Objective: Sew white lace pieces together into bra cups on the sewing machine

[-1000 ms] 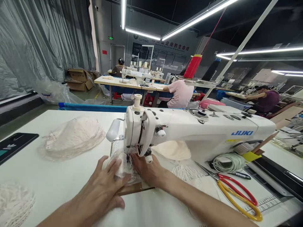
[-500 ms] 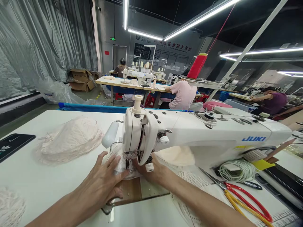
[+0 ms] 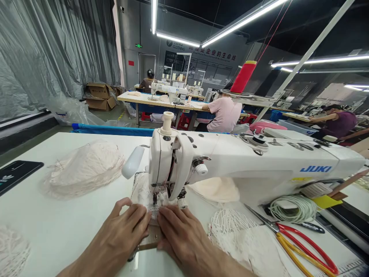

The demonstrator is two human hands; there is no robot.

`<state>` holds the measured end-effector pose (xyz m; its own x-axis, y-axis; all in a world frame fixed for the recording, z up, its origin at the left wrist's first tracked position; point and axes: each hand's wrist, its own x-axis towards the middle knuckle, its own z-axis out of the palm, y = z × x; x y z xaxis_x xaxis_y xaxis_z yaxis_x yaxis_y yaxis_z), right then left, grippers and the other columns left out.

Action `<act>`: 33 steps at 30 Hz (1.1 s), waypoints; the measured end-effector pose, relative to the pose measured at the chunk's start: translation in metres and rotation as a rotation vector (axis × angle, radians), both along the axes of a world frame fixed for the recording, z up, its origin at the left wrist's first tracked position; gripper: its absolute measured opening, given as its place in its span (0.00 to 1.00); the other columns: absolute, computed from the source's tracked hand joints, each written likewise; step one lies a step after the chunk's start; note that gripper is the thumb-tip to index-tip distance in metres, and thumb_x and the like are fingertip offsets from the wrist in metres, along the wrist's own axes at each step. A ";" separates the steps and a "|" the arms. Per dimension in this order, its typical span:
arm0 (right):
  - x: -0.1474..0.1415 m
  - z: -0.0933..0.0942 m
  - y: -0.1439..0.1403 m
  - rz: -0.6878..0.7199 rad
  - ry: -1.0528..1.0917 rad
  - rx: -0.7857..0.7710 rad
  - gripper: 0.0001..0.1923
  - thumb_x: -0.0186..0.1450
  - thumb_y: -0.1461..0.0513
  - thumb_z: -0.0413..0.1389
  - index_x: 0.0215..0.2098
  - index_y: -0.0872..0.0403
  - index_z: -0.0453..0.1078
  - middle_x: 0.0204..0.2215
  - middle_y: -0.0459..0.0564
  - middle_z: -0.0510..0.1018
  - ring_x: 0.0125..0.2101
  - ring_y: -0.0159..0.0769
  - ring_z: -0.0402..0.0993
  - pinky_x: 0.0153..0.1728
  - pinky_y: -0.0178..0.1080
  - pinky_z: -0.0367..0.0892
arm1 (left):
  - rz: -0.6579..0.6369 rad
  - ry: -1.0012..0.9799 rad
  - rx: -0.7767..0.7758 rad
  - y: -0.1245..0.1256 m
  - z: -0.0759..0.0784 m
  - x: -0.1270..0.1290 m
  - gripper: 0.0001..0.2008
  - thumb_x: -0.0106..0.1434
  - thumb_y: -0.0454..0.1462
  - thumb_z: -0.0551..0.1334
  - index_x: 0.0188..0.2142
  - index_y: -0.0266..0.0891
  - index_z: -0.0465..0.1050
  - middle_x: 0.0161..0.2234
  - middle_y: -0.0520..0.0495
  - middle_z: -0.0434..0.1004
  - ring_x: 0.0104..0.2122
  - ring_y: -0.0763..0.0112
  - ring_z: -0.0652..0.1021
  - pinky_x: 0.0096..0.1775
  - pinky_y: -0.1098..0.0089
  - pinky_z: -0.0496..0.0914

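Both hands lie flat on the lace piece (image 3: 150, 198), right at the foot of the sewing machine (image 3: 230, 165). The left hand (image 3: 122, 231) has its fingers (image 3: 135, 213) slightly spread and pressed down on the fabric; the right hand (image 3: 180, 234) mirrors it, fingertips (image 3: 167, 213) close together and nearly touching the left ones, just before the needle (image 3: 155, 198). Neither hand pinches anything; they pin the cloth to the table (image 3: 57, 223).

The lace looks thin, soft and very light, likely to bunch or stretch if dragged, so I judge flat fingertip pressure on either side of the seam line the safest hold, kept clear of the needle.

Beyond the left fingers sits a stack of lace cups (image 3: 85, 167); off the right fingers lie more lace (image 3: 230, 227), scissors (image 3: 302, 246) and a cord coil (image 3: 294, 207). A phone (image 3: 14, 175) lies far left, and other people sew at benches behind
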<state>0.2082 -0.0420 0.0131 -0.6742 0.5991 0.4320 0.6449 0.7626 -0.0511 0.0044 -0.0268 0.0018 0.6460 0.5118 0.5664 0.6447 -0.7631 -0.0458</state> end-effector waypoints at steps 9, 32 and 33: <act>0.004 -0.002 0.007 0.015 0.038 0.025 0.16 0.69 0.56 0.46 0.44 0.60 0.68 0.35 0.54 0.76 0.35 0.40 0.70 0.40 0.44 0.63 | 0.070 -0.014 0.158 -0.006 0.001 0.001 0.13 0.66 0.28 0.50 0.30 0.34 0.71 0.27 0.46 0.73 0.27 0.69 0.71 0.40 0.59 0.62; 0.004 0.000 0.011 -0.075 0.033 0.055 0.15 0.68 0.54 0.47 0.43 0.55 0.67 0.37 0.51 0.76 0.36 0.39 0.70 0.48 0.47 0.57 | 0.086 -0.040 -0.036 0.008 0.014 -0.009 0.15 0.65 0.24 0.46 0.37 0.38 0.69 0.34 0.49 0.75 0.30 0.71 0.74 0.50 0.56 0.56; 0.004 0.000 0.011 -0.080 0.033 0.062 0.15 0.68 0.54 0.47 0.43 0.55 0.67 0.37 0.51 0.76 0.35 0.39 0.70 0.48 0.47 0.57 | 0.091 -0.029 -0.038 0.011 0.014 -0.011 0.16 0.65 0.24 0.46 0.38 0.38 0.69 0.35 0.49 0.75 0.30 0.71 0.74 0.51 0.55 0.56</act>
